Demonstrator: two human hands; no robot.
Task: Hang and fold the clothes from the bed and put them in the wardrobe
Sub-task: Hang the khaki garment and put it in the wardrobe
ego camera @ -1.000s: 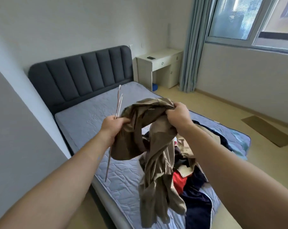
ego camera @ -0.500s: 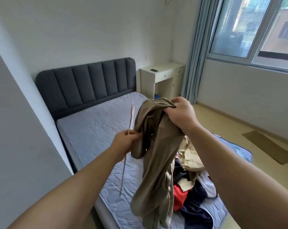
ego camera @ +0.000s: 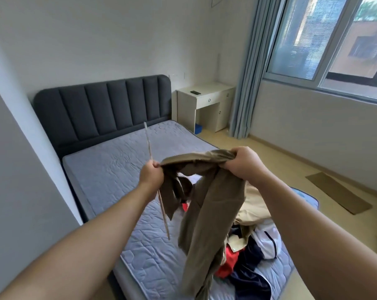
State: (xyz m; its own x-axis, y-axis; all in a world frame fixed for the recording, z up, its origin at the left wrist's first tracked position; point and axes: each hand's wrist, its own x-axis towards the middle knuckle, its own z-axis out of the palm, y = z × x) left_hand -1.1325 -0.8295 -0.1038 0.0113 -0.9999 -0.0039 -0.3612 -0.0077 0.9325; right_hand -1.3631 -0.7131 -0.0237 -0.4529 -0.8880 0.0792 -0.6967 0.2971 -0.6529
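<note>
The left hand [ego camera: 152,176] is closed in a fist round two things at once: a thin pale rod [ego camera: 149,144], possibly a hanger seen edge-on, and one end of an olive-khaki garment [ego camera: 209,204]. The rod is held near its middle, tilted, with one end up toward the headboard and the other down over the mattress. The right hand [ego camera: 242,164] is clenched on the bunched other end of the garment, at about the same height. The cloth is stretched between the two fists, and the rest hangs below the right hand in a long fold over the bed's near edge.

Beneath the hanging cloth, a heap of clothes [ego camera: 254,252] in beige, red, navy and white is piled on the near right part of the grey quilted mattress [ego camera: 118,165]; the rest of the mattress is bare up to the dark padded headboard [ego camera: 101,109]. A grey panel [ego camera: 12,180] closes the left side. Beyond the bed, a white desk [ego camera: 205,100] is set beside a blue-grey curtain [ego camera: 246,83] and a window [ego camera: 334,40]. Open floor runs along the right, with a flat brown sheet [ego camera: 338,194] laid on it.
</note>
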